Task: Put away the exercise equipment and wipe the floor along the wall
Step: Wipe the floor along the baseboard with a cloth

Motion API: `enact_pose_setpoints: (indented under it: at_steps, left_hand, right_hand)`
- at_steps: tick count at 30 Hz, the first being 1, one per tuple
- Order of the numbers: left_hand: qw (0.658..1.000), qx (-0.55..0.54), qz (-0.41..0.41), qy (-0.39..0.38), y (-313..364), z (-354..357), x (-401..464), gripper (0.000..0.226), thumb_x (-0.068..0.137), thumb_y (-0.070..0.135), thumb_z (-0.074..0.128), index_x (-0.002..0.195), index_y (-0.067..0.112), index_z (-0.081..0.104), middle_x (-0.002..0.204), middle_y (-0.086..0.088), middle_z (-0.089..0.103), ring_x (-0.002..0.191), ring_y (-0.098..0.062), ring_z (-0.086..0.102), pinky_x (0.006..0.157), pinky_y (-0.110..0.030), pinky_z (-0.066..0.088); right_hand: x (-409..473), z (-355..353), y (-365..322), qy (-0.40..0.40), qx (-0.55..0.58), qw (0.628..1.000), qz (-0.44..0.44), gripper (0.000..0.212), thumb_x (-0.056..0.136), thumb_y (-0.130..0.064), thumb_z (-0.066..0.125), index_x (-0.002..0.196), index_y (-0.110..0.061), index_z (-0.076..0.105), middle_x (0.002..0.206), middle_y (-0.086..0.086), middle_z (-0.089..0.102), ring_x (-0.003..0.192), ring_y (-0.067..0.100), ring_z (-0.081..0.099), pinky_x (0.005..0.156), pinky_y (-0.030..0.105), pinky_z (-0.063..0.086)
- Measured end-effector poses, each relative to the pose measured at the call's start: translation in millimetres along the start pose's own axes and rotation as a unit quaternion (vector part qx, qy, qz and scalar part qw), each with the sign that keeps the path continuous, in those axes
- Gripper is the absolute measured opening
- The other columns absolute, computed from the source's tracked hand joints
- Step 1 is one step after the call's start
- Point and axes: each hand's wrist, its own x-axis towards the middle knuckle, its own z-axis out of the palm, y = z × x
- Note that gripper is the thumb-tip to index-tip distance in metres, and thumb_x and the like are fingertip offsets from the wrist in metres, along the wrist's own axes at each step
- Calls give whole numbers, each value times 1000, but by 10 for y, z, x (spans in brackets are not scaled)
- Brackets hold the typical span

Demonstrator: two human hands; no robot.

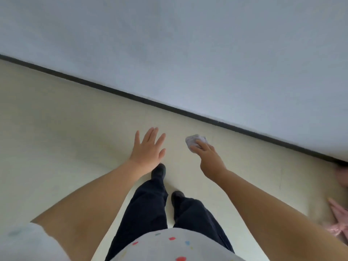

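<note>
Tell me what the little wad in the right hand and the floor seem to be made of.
The wad, pinched by the right hand, looks like soft cloth or paper tissue: pale lavender-grey, crumpled, matte; which one is unclear. The floor looks like smooth cream vinyl or similar sheet: seamless with a faint sheen.

We see wall (188, 44) pale blue-grey, plain. Skirting strip (131, 96) black along wall foot. Floor (56, 119) cream, unpatterned. Crumpled cloth (194, 140) in our right hand (209, 157) pale lilac-grey. Our trousers (150, 213) dark navy, shoes (159, 170) black. Our top (169, 245) white with red and blue dots. Pink fabric (339, 221) at right edge.
</note>
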Motion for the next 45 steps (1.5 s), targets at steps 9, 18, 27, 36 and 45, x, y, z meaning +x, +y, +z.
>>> enact_pose_setpoints:
  at_steps: [9,18,27,36,45]
  left_hand:
    - [955,-141,-262,0,-4,407,-1553,57,102,40,16,152,20,0,160,-9,-2,148,-22,-4,117,-55,4]
    - [851,-231,-470,31,-208,1129,-3102,57,102,42,18,152,22,2,160,-6,0,148,-19,-1,117,-53,3]
    - [777,-302,-552,24,-392,1981,-4477,57,102,42,18,152,22,3,160,-5,1,148,-19,1,117,-52,3]
    - [705,-323,-632,1,-1070,2618,-5699,56,101,42,20,152,21,8,159,-8,7,147,-21,6,116,-55,8]
    - [769,-295,-565,55,-2766,2448,-5441,57,102,42,16,152,21,1,160,-8,2,148,-21,1,117,-53,3]
  right_hand:
    - [-5,150,-1082,-137,-62,964,-219,78,74,24,39,131,-28,50,147,-10,36,136,26,33,112,45,32]
    - [-402,915,-2612,-240,-122,889,-371,72,78,16,38,136,-25,49,151,-9,31,136,23,28,111,36,31]
    - [-1025,2086,-3631,-306,-190,844,-398,70,78,15,37,135,-25,48,150,-14,29,139,17,24,108,30,33]
    - [-1378,2903,-4869,-338,-177,809,-447,78,78,20,32,140,-26,44,154,-13,24,141,16,18,109,19,19]
    - [-321,3396,-5865,-287,-191,838,-423,75,78,19,35,137,-26,45,150,-12,28,135,19,27,108,29,33]
